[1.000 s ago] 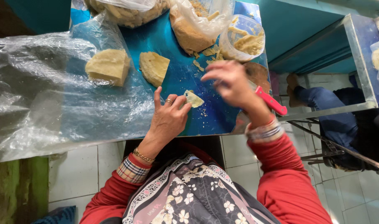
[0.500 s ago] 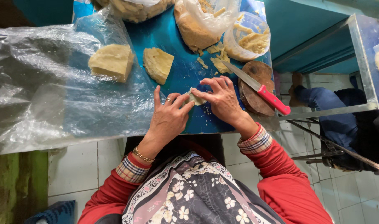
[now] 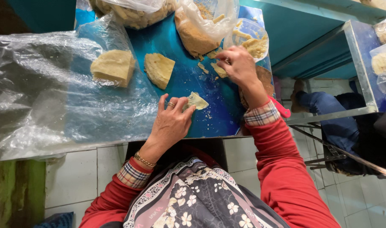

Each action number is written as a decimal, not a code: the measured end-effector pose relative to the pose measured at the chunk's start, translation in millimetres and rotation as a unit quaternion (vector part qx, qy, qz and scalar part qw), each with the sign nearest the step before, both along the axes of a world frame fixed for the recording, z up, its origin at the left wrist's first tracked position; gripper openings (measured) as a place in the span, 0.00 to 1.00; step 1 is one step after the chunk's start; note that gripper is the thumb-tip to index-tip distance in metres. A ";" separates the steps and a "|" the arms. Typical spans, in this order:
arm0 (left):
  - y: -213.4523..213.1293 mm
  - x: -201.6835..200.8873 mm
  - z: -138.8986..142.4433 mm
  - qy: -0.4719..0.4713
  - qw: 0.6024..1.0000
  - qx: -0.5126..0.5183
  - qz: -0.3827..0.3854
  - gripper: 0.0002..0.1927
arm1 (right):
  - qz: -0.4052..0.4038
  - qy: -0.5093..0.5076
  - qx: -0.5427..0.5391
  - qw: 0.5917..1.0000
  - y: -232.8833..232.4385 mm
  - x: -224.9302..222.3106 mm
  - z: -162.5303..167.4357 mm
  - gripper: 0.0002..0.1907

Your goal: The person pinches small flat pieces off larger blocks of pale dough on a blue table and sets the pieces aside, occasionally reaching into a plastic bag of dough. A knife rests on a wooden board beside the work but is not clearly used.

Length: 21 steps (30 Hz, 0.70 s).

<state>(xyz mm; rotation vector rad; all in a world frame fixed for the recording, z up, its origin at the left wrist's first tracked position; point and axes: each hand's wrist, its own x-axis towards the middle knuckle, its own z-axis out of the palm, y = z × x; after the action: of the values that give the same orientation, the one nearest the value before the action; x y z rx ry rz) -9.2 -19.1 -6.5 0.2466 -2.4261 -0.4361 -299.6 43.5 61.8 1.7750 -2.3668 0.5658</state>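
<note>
In the head view, the left hand (image 3: 172, 122) lies flat on the blue table (image 3: 182, 74) with fingers spread wide, its fingertips touching a small pale wedge-shaped piece (image 3: 196, 100) that sits at about one o'clock from the hand. The right hand (image 3: 241, 64) is at about two o'clock from that piece, fingers curled down narrowly over a pale crumb chunk (image 3: 218, 70) beside an open plastic bag (image 3: 209, 21); whether it actually grips the chunk I cannot tell. Two larger pale blocks (image 3: 159, 68) lie at about eleven o'clock from the left hand, one on a clear plastic sheet (image 3: 45, 88), and a red knife handle (image 3: 280, 107) shows under the right wrist.
</note>
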 end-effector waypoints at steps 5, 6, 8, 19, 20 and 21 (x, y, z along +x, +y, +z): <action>0.6 0.4 2.6 0.006 1.000 -0.015 0.002 0.18 | 0.044 0.002 0.064 0.997 -24.0 -12.0 -28.5 0.08; 1.1 -0.6 2.9 0.007 1.000 -0.016 0.001 0.19 | 0.007 0.042 0.046 0.998 -27.2 -16.2 -30.5 0.07; 2.1 -1.1 2.9 0.009 1.000 -0.023 0.007 0.20 | -0.066 0.120 0.012 0.990 -33.9 -23.1 -31.1 0.05; 2.6 -1.4 6.4 0.071 0.997 0.032 0.026 0.10 | 0.001 0.043 0.025 0.999 -27.1 18.5 -36.7 0.07; 1.6 -2.0 7.2 0.089 0.994 0.056 0.025 0.10 | -0.003 0.036 0.009 0.999 -25.0 19.6 -37.0 0.05; 0.7 -1.7 7.9 0.105 0.991 0.079 0.022 0.10 | -0.031 0.013 0.004 0.999 -23.1 19.4 -36.8 0.05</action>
<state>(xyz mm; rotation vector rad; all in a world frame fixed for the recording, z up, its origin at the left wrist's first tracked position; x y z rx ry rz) -10.8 -18.4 1.4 0.3071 -2.1787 -0.6046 -280.2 20.4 25.0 1.6944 -2.4018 0.5225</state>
